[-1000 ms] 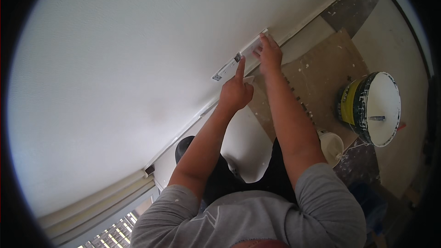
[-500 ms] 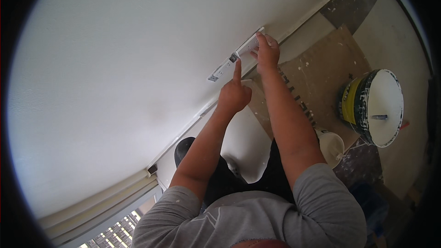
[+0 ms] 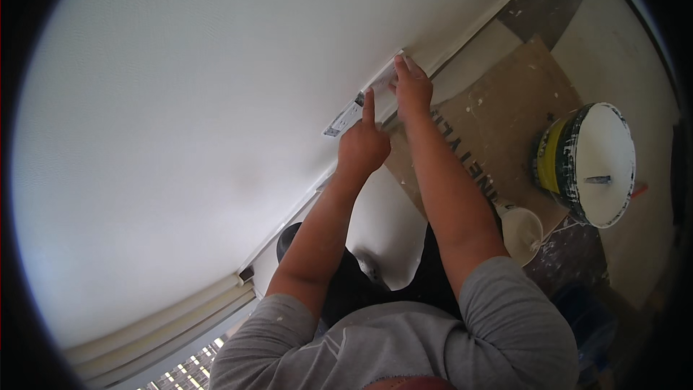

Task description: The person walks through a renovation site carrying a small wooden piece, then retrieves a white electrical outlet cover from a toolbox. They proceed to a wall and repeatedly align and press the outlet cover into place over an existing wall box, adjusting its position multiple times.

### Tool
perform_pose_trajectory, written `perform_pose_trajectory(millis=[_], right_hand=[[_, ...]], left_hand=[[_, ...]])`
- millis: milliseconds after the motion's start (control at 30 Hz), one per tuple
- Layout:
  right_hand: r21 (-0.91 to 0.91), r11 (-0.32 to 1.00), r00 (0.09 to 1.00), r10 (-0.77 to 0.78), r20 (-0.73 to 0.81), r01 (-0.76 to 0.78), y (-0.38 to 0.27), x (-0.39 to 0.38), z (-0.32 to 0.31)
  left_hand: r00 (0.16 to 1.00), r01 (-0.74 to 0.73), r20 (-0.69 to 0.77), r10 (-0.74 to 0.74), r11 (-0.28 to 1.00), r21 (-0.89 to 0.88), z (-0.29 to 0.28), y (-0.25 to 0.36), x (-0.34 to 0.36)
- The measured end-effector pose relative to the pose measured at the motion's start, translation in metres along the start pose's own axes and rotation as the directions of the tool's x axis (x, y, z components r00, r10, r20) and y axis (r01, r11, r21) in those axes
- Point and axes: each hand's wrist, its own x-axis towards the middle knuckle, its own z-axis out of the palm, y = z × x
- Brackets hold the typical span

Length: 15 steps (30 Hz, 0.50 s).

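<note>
A long, flat white bar tool (image 3: pixel 342 119) with dark patches lies along the white wall (image 3: pixel 180 101), a little above the baseboard. My right hand (image 3: pixel 413 89) grips the upper end, fingers bent over its edge. My left hand (image 3: pixel 363 143) has the index finger stretched out onto the middle of the bar, with the other fingers curled; whether they hold anything is hidden.
A large white-filled bucket (image 3: pixel 606 144) with a tool in it and a smaller pail (image 3: pixel 525 235) stand on the right, by brown cardboard (image 3: pixel 520 87). Pale sheets (image 3: pixel 613 58) cover floor areas. A slatted cream fitting (image 3: pixel 173 310) runs at the lower left.
The bar and both hands have shifted slightly down and left along the wall, my fingers staying on it. The view has moved a little too.
</note>
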Motion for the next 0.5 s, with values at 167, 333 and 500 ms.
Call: perform_pose_trajectory(millis=[167,333,500], right_hand=[[-0.041,0.998,0.996,0.059,0.062,-0.057,-0.012,-0.001,-0.003],[0.012,0.997,0.997,0.079,-0.002,-0.079,-0.008,0.008,-0.002],[0.046,0.998,0.999,0.041,-0.034,-0.040,-0.003,0.008,-0.004]], left_hand=[[0.995,0.045,0.085,-0.049,0.998,0.055,-0.011,0.006,0.002],[0.994,-0.088,-0.051,0.096,0.986,0.139,-0.002,-0.006,0.006],[0.990,0.031,0.133,-0.043,0.995,0.091,-0.013,0.004,0.005]])
